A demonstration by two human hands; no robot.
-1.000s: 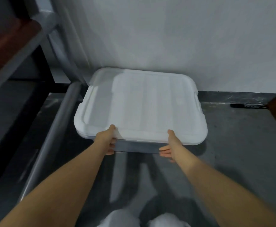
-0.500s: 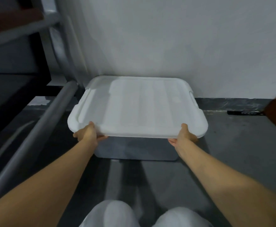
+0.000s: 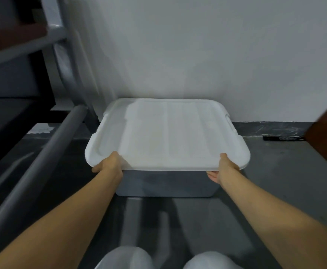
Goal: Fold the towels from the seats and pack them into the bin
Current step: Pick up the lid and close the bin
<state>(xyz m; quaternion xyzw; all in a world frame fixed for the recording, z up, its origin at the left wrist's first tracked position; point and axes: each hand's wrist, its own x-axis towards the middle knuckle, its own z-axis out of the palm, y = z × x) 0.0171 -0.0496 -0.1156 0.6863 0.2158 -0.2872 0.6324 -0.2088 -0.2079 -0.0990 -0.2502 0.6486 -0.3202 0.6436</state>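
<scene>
A: White knees [image 3: 123, 258] lowest in view, so the person is crouched or bent over the floor [image 3: 287, 183]. Both arms reach forward from there.

B: And the hands?

A: Left hand [image 3: 108, 164] pinches the near left corner of the lid [image 3: 166, 133], thumb on top, fingers curled under the rim. Right hand [image 3: 224, 167] does the same at the near right corner, thumb over, fingers showing underneath.

B: Why the two corners?

A: A wide grip keeps a broad flat lid level, I'd judge. Its near edge stands above the grey bin [image 3: 166, 185], so it looks lifted or at least unseated at the front; the far edge I can't tell.

B: Where is the bin?

A: On the floor, close to the wall [image 3: 197, 55], between a grey rail [image 3: 42, 162] at the left and a brown edge [image 3: 325, 125] at the right.

B: Towels?

A: None visible. The lid hides the bin's inside. My guess is that the bin is being opened for packing.
</scene>
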